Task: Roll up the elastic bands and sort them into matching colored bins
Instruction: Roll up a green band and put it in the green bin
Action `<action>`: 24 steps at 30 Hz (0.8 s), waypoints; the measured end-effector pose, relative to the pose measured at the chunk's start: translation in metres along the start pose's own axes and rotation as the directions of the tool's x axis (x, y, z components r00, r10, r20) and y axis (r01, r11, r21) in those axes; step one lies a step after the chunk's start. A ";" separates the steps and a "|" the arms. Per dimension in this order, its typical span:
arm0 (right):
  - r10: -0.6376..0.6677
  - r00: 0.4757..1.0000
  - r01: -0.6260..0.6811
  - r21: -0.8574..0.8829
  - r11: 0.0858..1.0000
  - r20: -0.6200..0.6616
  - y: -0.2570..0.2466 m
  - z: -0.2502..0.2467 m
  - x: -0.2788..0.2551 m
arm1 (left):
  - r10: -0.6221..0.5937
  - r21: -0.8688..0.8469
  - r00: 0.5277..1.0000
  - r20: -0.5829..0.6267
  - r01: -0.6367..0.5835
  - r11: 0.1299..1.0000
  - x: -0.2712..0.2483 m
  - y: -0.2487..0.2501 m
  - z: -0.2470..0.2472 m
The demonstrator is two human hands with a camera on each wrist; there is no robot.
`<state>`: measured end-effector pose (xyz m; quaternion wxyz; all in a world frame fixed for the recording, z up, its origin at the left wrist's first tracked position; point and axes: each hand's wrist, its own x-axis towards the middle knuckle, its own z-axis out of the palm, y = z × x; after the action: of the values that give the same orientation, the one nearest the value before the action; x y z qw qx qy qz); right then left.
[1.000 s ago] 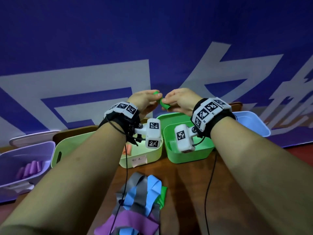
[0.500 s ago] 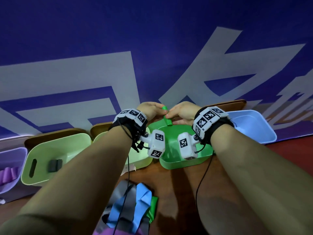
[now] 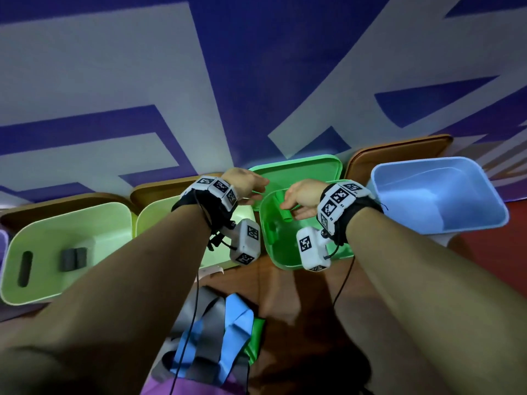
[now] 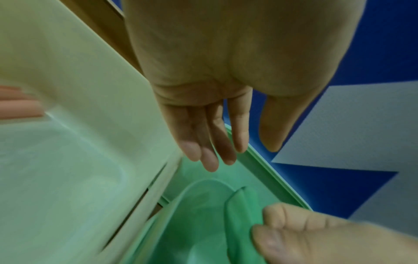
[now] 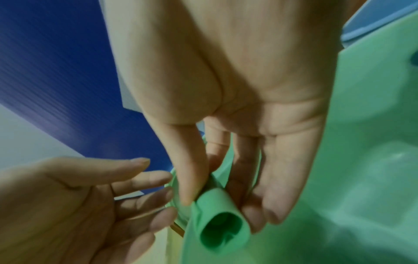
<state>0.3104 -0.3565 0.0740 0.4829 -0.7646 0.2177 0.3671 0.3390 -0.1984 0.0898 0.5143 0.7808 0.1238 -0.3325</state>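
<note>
My right hand [image 3: 289,208] pinches a rolled green elastic band [image 3: 285,214] between thumb and fingers, low inside the bright green bin [image 3: 273,252]. In the right wrist view the green roll [image 5: 217,221] shows its hollow end below my right hand [image 5: 214,201]. My left hand [image 3: 256,192] hovers just left of the roll, above the bin's left rim, with fingers straight and holding nothing. The left wrist view shows my left hand [image 4: 228,151] open over the green bin [image 4: 199,214], with the green roll [image 4: 239,223] below it.
Two pale green bins [image 3: 42,240] stand to the left; the far one holds grey rolls [image 3: 73,259]. A light blue bin [image 3: 439,195] stands right of the green one. Loose grey, blue, green and purple bands [image 3: 216,332] lie piled on the brown table [image 3: 299,309] near me.
Both hands carried the green roll forward and down into the green bin. My left hand has let go of it and opened; the right hand still pinches it.
</note>
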 end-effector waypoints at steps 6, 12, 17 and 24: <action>0.094 0.994 -0.098 0.090 0.991 0.050 0.006 0.013 0.020 | 0.002 -0.026 1.000 -0.012 -0.002 1.000 0.007 -0.006 -0.015; 0.178 0.984 -0.176 0.123 0.977 -0.005 0.019 0.014 0.036 | -0.002 -0.013 1.000 -0.008 0.002 1.000 0.011 -0.010 -0.019; 0.243 0.970 -0.239 0.122 0.963 -0.020 0.028 0.012 0.048 | -0.006 -0.001 1.000 0.022 0.006 1.000 0.014 -0.013 -0.017; 0.293 0.956 -0.293 0.017 0.956 -0.009 0.031 0.014 0.059 | -0.012 0.049 0.998 0.061 0.009 0.999 0.018 -0.013 -0.020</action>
<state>0.3216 -0.3564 0.0067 0.4280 -0.7222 0.3340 0.4286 0.3529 -0.1772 0.0737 0.4968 0.7820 0.1040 -0.3617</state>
